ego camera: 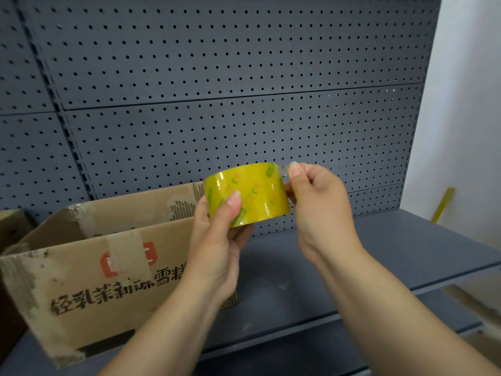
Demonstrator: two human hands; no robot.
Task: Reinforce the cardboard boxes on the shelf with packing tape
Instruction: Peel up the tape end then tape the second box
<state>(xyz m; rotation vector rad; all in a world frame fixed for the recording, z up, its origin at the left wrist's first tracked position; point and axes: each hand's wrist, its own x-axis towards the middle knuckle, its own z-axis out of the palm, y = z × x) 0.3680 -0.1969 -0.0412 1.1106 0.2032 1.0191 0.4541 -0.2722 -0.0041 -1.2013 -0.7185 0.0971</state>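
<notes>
Tape roll [248, 195] above shelf [352, 267] | left hand [217, 248] grip clasps its left side | right hand [317, 210] grip pinches its free end, right | cardboard box [81, 280] left.

1. The roll of packing tape [248, 195] is shiny, see-through yellow, with little green and pink marks. It is up in the air above the shelf [352, 267]. The left hand [217, 245] holds it from below. The right hand [317, 207] pinches the tape at the roll's top right edge.
2. The cardboard box [81, 270] is brown, worn and open on top. It has old tape, a red mark and dark writing. It stands on the shelf, left of the roll.
</notes>
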